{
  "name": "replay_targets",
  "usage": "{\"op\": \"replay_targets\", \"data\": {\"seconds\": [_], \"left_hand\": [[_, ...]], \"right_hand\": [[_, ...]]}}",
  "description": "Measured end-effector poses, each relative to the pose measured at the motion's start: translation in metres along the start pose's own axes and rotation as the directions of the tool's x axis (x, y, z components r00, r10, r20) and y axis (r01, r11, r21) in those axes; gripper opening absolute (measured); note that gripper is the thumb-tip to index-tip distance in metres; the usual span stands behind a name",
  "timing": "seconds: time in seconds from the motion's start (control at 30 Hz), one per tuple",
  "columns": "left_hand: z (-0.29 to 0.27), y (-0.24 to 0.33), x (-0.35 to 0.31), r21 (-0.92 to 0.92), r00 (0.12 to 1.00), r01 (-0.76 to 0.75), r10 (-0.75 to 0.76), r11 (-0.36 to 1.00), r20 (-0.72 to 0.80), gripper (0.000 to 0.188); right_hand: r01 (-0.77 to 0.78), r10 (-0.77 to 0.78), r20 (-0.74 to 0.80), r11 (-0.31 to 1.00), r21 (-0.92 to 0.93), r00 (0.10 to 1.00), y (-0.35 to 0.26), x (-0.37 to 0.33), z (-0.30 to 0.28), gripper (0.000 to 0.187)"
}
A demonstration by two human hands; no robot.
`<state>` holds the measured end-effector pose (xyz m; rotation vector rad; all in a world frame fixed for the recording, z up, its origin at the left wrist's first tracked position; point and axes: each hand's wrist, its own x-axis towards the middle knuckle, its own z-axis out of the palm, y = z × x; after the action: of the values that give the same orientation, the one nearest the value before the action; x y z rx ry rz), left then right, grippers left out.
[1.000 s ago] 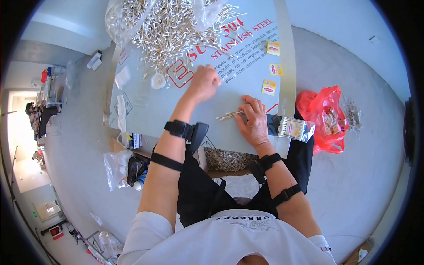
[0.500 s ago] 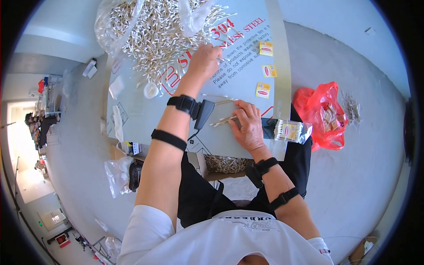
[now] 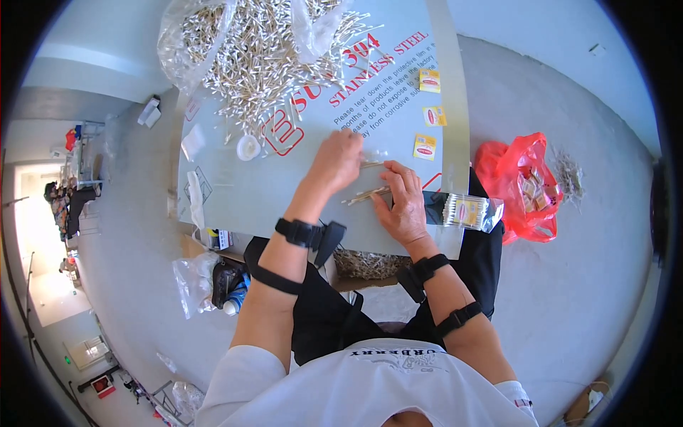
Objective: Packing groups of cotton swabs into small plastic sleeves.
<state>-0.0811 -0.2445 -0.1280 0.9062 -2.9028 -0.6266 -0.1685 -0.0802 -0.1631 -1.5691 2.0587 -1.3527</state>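
My left hand (image 3: 339,162) is closed, fingertips pinched together over the table. Blurred white tips of cotton swabs (image 3: 378,154) show just beside its fingers. My right hand (image 3: 405,205) rests on the tabletop, its thumb and fingers around a small bunch of cotton swabs (image 3: 366,195) whose tips point left. Close to its index finger is another swab. A large heap of loose cotton swabs (image 3: 249,64) covers the far left of the table, partly inside a clear plastic bag (image 3: 313,28). To the right of my right hand lies a clear pack of cotton swabs (image 3: 464,211) with a yellow label.
Yellow-and-white cards (image 3: 425,147) line the table's (image 3: 313,206) right side. A small round white lid (image 3: 248,147) sits near the heap. A red plastic bag (image 3: 491,164) stands on the floor at right. Below the table's near edge, a box holds more swabs (image 3: 370,265).
My left hand has come back from the edge of the heap toward my right hand, with swabs at its fingertips. My right hand has hardly moved.
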Motion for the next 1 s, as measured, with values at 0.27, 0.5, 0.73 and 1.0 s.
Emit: {"op": "replay_targets", "data": {"seconds": [0.27, 0.5, 0.73, 1.0], "left_hand": [[-0.007, -0.029, 0.039, -0.188, 0.971, 0.028, -0.071, 0.982, -0.227, 0.007], [-0.015, -0.055, 0.117, 0.2, 0.896, 0.043, 0.051, 0.979, -0.441, 0.011], [-0.022, -0.043, 0.143, 0.14, 0.976, 0.098, -0.068, 0.985, -0.209, 0.01], [-0.02, -0.05, 0.164, 0.138, 0.93, 0.03, 0.023, 0.99, -0.366, 0.014]], "right_hand": [[-0.008, 0.01, 0.033, 0.998, -0.059, 0.999, -0.001, 0.001, -0.002, 0.046], [-0.025, 0.028, 0.053, 0.998, -0.059, 0.998, -0.002, 0.001, -0.003, 0.043], [-0.039, 0.043, 0.076, 0.998, -0.056, 0.996, -0.001, 0.001, -0.006, 0.038], [-0.027, 0.029, 0.068, 0.999, -0.03, 0.997, -0.005, 0.003, -0.005, 0.031]]}}
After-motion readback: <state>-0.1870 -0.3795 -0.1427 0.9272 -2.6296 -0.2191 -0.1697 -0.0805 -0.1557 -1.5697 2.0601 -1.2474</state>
